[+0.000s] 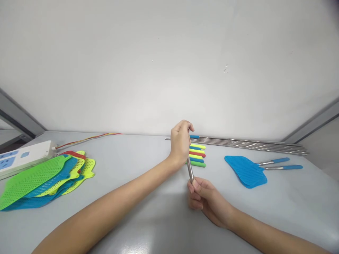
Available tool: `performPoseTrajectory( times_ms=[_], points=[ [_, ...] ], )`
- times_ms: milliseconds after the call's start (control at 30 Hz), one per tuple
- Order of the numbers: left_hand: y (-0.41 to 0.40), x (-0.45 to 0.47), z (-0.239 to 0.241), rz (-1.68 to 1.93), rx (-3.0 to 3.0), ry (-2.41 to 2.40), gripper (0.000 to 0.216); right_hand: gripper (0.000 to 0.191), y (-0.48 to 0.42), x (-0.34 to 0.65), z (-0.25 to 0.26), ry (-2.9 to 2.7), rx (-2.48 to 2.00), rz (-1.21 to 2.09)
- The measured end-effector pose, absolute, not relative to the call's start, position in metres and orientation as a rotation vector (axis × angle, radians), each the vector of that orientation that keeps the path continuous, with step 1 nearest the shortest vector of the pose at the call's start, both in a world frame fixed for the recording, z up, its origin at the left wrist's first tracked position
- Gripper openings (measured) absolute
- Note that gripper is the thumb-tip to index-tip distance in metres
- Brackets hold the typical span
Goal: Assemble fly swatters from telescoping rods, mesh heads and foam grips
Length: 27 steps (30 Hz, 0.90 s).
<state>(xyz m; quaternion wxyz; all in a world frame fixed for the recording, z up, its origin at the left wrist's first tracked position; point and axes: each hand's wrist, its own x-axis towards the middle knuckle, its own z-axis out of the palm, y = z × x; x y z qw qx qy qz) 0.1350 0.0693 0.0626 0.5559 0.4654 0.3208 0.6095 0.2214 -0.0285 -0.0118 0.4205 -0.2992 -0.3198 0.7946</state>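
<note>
Rod (190, 170) between left hand (180, 143) and right hand (204, 198), over table (132, 155)

Grey table (127, 148), matt top.
- Row of coloured handles (198, 155) (green, blue, red, yellow), mid-table: landmark.
- Well left of the handles: fanned stack of mesh swatter heads (39, 180).
- Further left: white power strip (23, 157) with a red-yellow cable (87, 138).
- Right of the handles: two blue swatters (246, 171), overlapping.
- Just behind the handles, running right: long metal rods (251, 144).

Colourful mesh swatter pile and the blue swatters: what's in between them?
Head view: the left hand and right hand holding a thin silver metal rod, with small colourful plastic handle sleeves behind.
</note>
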Motion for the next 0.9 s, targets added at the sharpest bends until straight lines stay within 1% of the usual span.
performPoseTrajectory(
  times_ms=[400, 667, 900],
  points=[
    [0.065, 0.137, 0.058, 1.479, 1.108, 0.796, 0.019, 0.024, -0.029, 0.222, -0.014, -0.774, -0.747, 2.0],
    [0.06, 0.138, 0.06, 1.444, 1.057, 0.855, 0.02, 0.025, -0.03, 0.222, -0.013, -0.802, -0.755, 1.985],
    [0.058, 0.139, 0.058, 1.484, 1.112, 0.785, 0.019, 0.025, -0.03, 0.221, -0.012, -0.814, -0.787, 1.926]
  ],
)
